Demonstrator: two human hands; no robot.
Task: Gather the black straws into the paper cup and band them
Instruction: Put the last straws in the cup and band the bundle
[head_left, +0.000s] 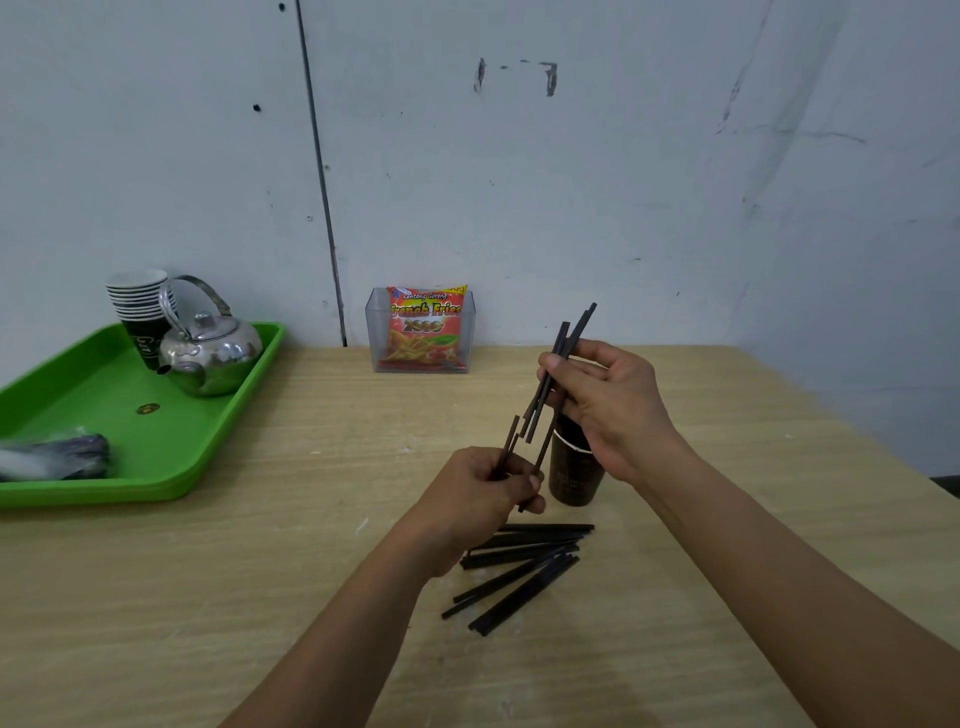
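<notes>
The right hand (610, 405) is raised above the table, fingers curled round a loose bunch of black straws (558, 371) that slant up and to the right; I make out four or five in the bunch, but they overlap and blur, so the count is not sure. The left hand (480, 493), lower and nearer, is closed on a few more straws (511, 444), two or three by the look of the tips poking out above the knuckles, with another end showing below the fist. The two bunches cross in the air between the hands, and where one stops and the other starts is hard to tell. Just behind and under the right hand stands one dark paper cup (574, 467), upright on the wooden table (260, 597); the palm and the straws cover its rim, so its inside is hidden. In front of the cup lies a fan of loose straws (524, 566), roughly eight, partly covered by the left wrist. Against the wall sits a clear plastic box (421, 330) with one red snack packet (426, 327) in it. Far left, a green tray (104, 395) carries a metal kettle (210, 353), a stack of paper cups (140, 312) behind it, and a dark wrapped bundle (57, 457) cut off at the edge.
</notes>
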